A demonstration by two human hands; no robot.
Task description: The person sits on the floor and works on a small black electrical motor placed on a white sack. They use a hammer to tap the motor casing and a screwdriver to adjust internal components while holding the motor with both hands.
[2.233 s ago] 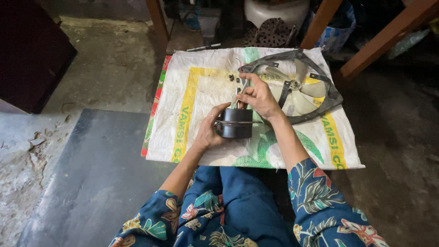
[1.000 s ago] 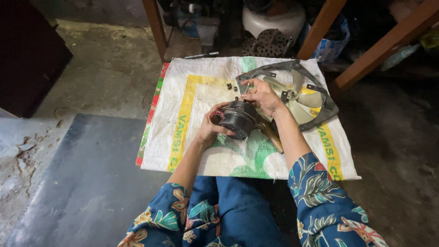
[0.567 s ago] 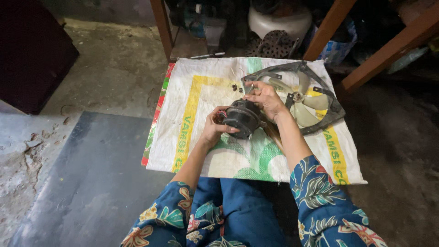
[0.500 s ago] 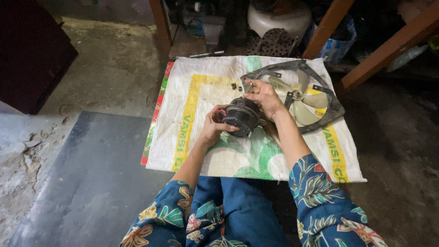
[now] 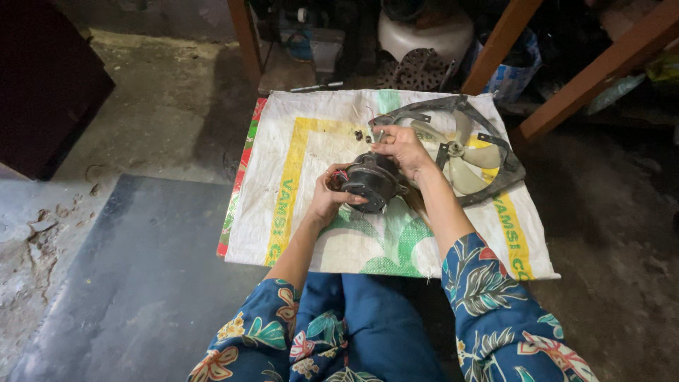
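A small black round fan motor (image 5: 370, 182) is held above a white woven sack (image 5: 297, 184) spread on the floor. My left hand (image 5: 331, 197) grips the motor from its left and underside. My right hand (image 5: 401, 147) rests on the motor's top right, fingers pinched at its upper edge. Thin red wires stick out near the motor. Just right of my hands lies a fan assembly (image 5: 467, 152), a dark frame with pale blades, flat on the sack.
Small dark screws (image 5: 358, 134) lie on the sack above the motor. Wooden furniture legs (image 5: 244, 42) stand behind the sack, with a white pot and clutter underneath. A dark mat (image 5: 134, 283) covers the floor at left. My knees are at the bottom.
The motor has been tilted from upright onto its side between my hands, and the view has shifted slightly. The fan assembly has stayed where it was.
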